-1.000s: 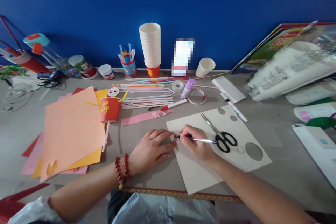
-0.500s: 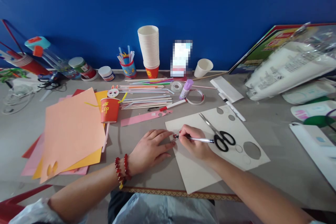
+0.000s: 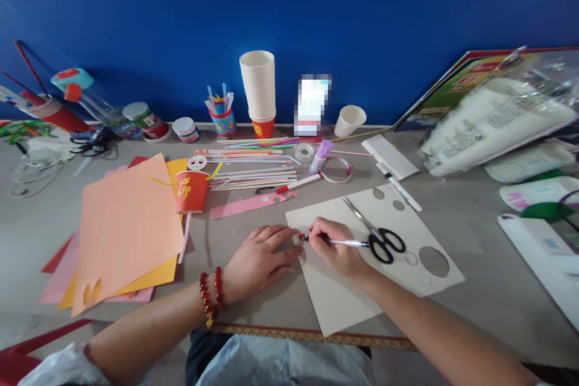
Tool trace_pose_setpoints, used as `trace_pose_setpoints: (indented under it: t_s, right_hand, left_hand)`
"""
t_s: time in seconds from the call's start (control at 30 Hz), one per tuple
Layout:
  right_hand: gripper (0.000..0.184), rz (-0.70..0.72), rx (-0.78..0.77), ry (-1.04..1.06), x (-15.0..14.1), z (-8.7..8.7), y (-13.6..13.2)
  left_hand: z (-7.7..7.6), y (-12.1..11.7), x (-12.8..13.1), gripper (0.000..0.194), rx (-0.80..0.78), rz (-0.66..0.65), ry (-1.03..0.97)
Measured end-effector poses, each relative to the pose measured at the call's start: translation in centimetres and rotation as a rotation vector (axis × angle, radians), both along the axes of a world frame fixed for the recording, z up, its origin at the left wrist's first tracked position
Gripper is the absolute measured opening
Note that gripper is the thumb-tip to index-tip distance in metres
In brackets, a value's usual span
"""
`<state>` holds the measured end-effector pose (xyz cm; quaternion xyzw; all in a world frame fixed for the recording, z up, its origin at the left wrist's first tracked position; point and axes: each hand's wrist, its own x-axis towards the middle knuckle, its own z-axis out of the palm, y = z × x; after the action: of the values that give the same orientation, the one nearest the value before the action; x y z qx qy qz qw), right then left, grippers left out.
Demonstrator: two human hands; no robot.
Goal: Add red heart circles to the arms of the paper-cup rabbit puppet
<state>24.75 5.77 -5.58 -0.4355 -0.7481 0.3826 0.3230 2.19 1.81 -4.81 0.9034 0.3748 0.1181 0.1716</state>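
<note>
My right hand (image 3: pixel 337 245) is closed around a pen (image 3: pixel 346 242), its tip at a small red-and-black drawing (image 3: pixel 301 236) near the left corner of a white sheet of paper (image 3: pixel 348 289). Flat and with fingers spread, my left hand (image 3: pixel 262 257) rests on the table, its fingertips reaching the sheet's left edge beside the drawing. Black-handled scissors (image 3: pixel 380 240) lie on the sheet, just right of the pen. Round holes are cut in the sheet's right part, near pencilled circles.
Coloured paper sheets (image 3: pixel 129 235) and a red paper cup with a rabbit face (image 3: pixel 192 191) lie at left. Straws (image 3: pixel 253 176), a glue stick (image 3: pixel 321 157), tape (image 3: pixel 304 152) and stacked cups (image 3: pixel 257 87) stand or lie behind. Bagged white cups (image 3: pixel 493 126) sit at right.
The whole view has shifted slightly. The pen tip has moved a very little at the drawing; my left hand stays in place.
</note>
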Motion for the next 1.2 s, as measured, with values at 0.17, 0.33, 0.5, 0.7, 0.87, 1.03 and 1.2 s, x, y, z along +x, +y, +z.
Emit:
trace_pose_setpoints:
  t_s: [0.17,0.33,0.5,0.7,0.87,1.03,1.2]
  right_hand:
    - [0.02,0.006,-0.01,0.039,-0.01,0.01,0.0]
    - [0.021,0.009,-0.013,0.043,0.02,0.02,0.03]
    - [0.021,0.008,-0.01,0.038,0.01,0.2,0.04]
    - [0.021,0.007,-0.005,0.033,0.04,0.18,0.0]
    - [0.02,0.011,-0.007,0.036,0.02,0.02,0.04]
    - [0.02,0.018,-0.001,0.031,-0.06,0.18,0.04]
    - [0.02,0.015,-0.001,0.036,0.01,0.08,0.07]
  left_hand:
    - [0.03,0.04,0.0,0.039,0.0,-0.005,0.007]
    - [-0.15,0.0,-0.04,0.039,0.018,-0.003,0.005]
    - [-0.19,-0.24,0.06,0.039,0.049,0.009,0.013]
    - [-0.25,-0.23,0.13,0.039,0.06,-0.017,0.035]
    - [-0.39,-0.24,0.23,0.043,0.074,-0.009,0.049]
    - [-0.43,-0.32,0.42,0.041,0.098,-0.009,0.073]
    - [-0.42,-0.32,0.46,0.041,0.122,-0.006,0.081]
